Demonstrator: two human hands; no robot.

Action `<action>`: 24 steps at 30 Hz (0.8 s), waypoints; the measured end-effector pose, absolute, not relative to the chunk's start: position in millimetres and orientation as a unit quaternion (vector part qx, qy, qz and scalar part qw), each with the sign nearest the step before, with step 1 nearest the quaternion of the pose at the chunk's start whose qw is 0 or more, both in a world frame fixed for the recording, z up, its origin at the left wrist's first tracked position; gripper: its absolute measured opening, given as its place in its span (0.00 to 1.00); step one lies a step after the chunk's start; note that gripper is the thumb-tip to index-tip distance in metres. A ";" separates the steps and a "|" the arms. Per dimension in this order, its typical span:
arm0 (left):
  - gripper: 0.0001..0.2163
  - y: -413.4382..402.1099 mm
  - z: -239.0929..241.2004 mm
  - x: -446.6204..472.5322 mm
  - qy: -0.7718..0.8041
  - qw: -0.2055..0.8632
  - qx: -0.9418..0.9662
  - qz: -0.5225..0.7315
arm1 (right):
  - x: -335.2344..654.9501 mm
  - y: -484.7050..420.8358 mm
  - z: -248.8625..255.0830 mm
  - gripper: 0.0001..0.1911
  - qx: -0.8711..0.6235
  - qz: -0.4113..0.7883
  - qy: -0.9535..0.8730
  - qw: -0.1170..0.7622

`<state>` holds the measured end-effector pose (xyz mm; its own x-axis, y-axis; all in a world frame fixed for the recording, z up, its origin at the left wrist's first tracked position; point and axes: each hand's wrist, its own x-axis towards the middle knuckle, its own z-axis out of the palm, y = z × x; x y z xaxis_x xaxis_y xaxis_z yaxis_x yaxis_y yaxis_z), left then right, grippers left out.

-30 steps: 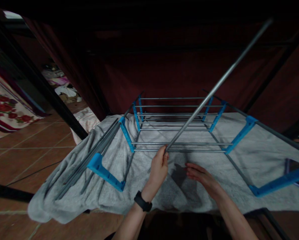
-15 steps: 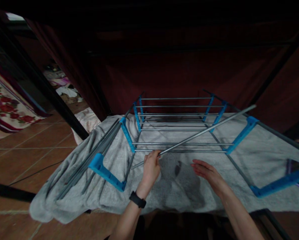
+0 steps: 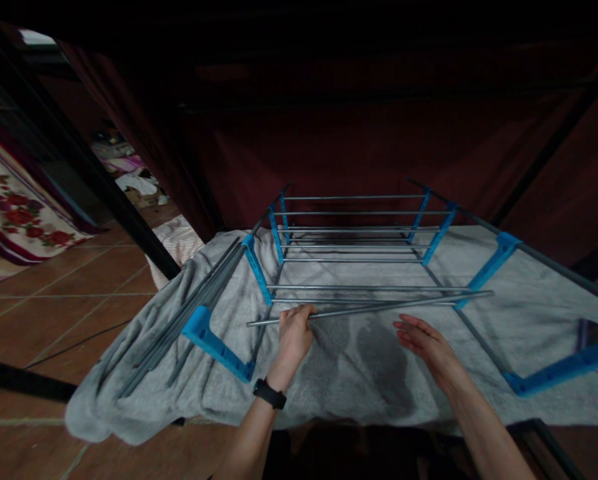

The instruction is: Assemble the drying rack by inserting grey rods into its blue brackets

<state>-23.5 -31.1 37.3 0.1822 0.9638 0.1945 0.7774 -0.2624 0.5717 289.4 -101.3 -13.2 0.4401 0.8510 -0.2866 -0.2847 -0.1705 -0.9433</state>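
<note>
In my left hand point(image 3: 295, 337), which wears a dark wristband, a grey metal rod point(image 3: 379, 308) is gripped near its left end. The rod lies almost level across the front of a rack frame, its right end slightly raised near a blue bracket point(image 3: 489, 270). My right hand point(image 3: 423, 343) is held open below the rod, fingers stretched, touching nothing. The rack point(image 3: 353, 288) has dark side rails, blue plastic brackets and several grey crossbars. Nearest my left hand is the front left blue bracket point(image 3: 216, 347).
A grey blanket point(image 3: 329, 393) lies under the rack. Several loose rods point(image 3: 179, 327) rest on it at the left. Dark posts point(image 3: 123, 213) and a dark red curtain point(image 3: 353, 153) stand around. Brown floor tiles point(image 3: 103, 273) and a floral cloth point(image 3: 23, 207) show at left.
The rod has swung from a steep diagonal to nearly level, its right end dropping and its left end rising. My right hand has shifted slightly right, still open.
</note>
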 end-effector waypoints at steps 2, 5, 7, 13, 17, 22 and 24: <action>0.26 -32.7 38.1 -22.2 0.572 0.171 0.760 0.255 | 292.4 -99.9 -16.3 0.20 -0.593 0.473 -0.214 0.615; 0.26 -34.4 39.6 -20.2 0.560 0.165 0.777 0.233 | 297.8 -98.4 -18.8 0.18 -0.576 0.475 -0.167 0.644; 0.27 -35.0 41.0 -19.2 0.561 0.161 0.785 0.210 | 301.6 -98.0 -17.8 0.18 -0.559 0.484 -0.138 0.659; 0.28 -35.6 42.9 -17.7 0.567 0.149 0.802 0.116 | 310.2 -99.5 -4.2 0.13 -0.509 0.514 -0.076 0.686; 0.29 -34.7 39.7 -16.9 0.556 0.134 0.816 0.087 | 312.4 -100.3 5.4 0.11 -0.509 0.505 -0.036 0.696; 0.28 -34.5 37.2 -15.7 0.555 0.125 0.821 0.050 | 312.9 -101.1 15.0 0.12 -0.521 0.496 -0.005 0.695; 0.27 -35.1 37.2 -15.4 0.560 0.119 0.819 0.035 | 313.1 -101.5 17.5 0.13 -0.526 0.495 0.002 0.691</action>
